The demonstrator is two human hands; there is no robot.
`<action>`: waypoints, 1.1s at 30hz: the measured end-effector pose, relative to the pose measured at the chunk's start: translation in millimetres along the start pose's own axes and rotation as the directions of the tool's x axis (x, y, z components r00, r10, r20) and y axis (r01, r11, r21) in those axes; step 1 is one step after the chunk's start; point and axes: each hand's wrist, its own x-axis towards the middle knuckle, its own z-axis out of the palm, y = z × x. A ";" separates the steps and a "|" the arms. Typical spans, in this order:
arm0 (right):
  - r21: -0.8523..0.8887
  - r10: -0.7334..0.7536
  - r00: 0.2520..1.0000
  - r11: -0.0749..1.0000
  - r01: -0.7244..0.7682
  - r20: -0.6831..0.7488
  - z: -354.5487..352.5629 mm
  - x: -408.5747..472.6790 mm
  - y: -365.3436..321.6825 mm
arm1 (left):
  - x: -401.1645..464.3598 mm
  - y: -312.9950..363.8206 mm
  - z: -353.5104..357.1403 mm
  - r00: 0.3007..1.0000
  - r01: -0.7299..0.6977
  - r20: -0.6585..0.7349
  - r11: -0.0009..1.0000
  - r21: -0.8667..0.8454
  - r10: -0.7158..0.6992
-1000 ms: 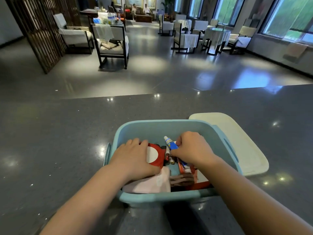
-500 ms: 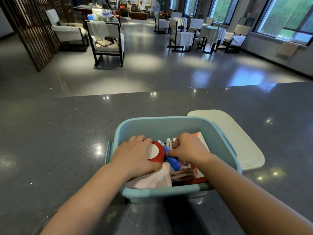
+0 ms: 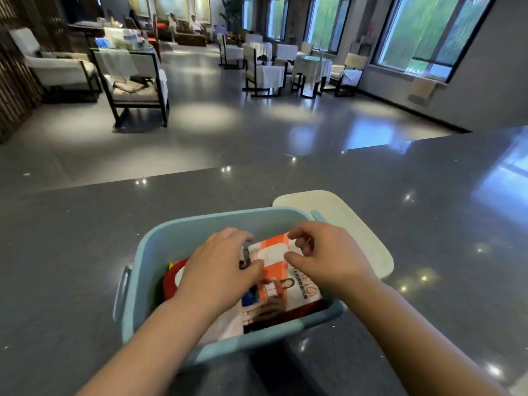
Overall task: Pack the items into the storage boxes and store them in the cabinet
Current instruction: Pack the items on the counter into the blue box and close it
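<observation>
**Both hands working inside the blue box**

Now, at the near edge of the dark stone worktop (image 3: 85, 252), a light blue storage box (image 3: 160, 252) is sitting with a red-and-white packet (image 3: 174, 274) lying along its left wall. The left hand (image 3: 220, 270) is hovering over the contents, fingers curled loosely; whether they are gripping anything I cannot tell. An orange printed leaflet (image 3: 285, 281) is lying in the middle. The right hand (image 3: 328, 255) is pinching thumb and forefinger together just above it. A white lid (image 3: 360, 232) is resting flat beside the box's right wall.
</observation>
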 end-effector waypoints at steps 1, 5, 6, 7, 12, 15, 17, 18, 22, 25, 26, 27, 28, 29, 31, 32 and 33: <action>0.009 0.004 0.999 1.000 -0.004 -0.051 -7.3 1.2 10.5 | 4.6 5.1 3.6 1.000 -0.005 0.004 1.000 0.004 0.005; 0.010 0.098 0.985 0.995 -0.098 -0.144 -21.3 23.7 62.9 | 21.6 13.3 13.4 1.000 0.012 0.024 0.999 0.047 -0.013; -0.018 0.131 0.983 0.991 -0.135 -0.124 -19.1 33.3 77.8 | 23.9 12.3 15.0 0.999 0.024 0.031 0.998 0.055 -0.025; -0.052 0.165 0.982 0.984 -0.170 -0.093 -15.0 43.6 92.0 | 25.1 10.6 16.6 0.999 0.038 0.037 0.998 0.058 -0.040; -0.177 0.263 0.965 0.951 -0.254 0.025 18.1 89.3 136.8 | 23.1 0.4 21.7 0.994 0.090 0.054 0.992 0.093 -0.095; -0.237 0.279 0.959 0.936 -0.261 0.047 36.3 107.5 147.1 | 23.1 -2.8 21.7 0.993 0.108 0.039 0.988 0.115 -0.113; -0.278 0.289 0.957 0.922 -0.271 0.028 45.5 113.9 152.0 | 23.3 -3.9 21.8 0.991 0.120 0.041 0.986 0.112 -0.125; -0.289 0.289 0.957 0.918 -0.273 0.012 49.7 116.3 154.8 | 23.3 -4.3 21.9 0.990 0.126 0.046 0.986 0.109 -0.132; -0.295 0.294 0.955 0.909 -0.294 -0.045 59.7 121.6 163.7 | 22.9 -4.3 20.2 0.988 0.141 0.047 0.985 0.100 -0.146; -0.310 0.313 0.950 0.902 -0.301 -0.010 57.5 124.3 165.4 | 20.3 -3.0 17.1 0.987 0.152 0.035 0.985 0.081 -0.155; -0.324 0.317 0.948 0.897 -0.300 0.000 54.1 123.7 165.5 | 18.6 -2.4 15.5 0.988 0.151 0.028 0.985 0.081 -0.154; -0.336 0.316 0.949 0.894 -0.296 0.003 48.9 122.4 166.0 | 16.4 -2.0 12.8 0.989 0.149 0.013 0.985 0.083 -0.150; -0.343 0.306 0.952 0.894 -0.289 -0.004 41.5 120.9 166.9 | 13.2 -2.3 9.2 0.989 0.146 -0.009 0.986 0.086 -0.146; -0.346 0.290 0.957 0.896 -0.280 -0.021 31.7 118.7 167.9 | 8.8 -3.5 4.8 0.989 0.144 -0.032 0.986 0.089 -0.142; -0.351 0.243 0.968 0.902 -0.251 -0.068 5.8 112.3 169.2 | -5.8 -8.9 -4.4 0.988 0.147 -0.058 0.984 0.104 -0.141; -0.359 0.212 0.973 0.905 -0.229 -0.089 -8.8 109.1 168.3 | -15.6 -13.2 -9.0 0.988 0.148 -0.055 0.982 0.117 -0.142; -0.364 0.183 0.978 0.908 -0.208 -0.104 -24.0 105.7 166.6 | -26.3 -17.7 -12.9 0.989 0.147 -0.045 0.981 0.128 -0.142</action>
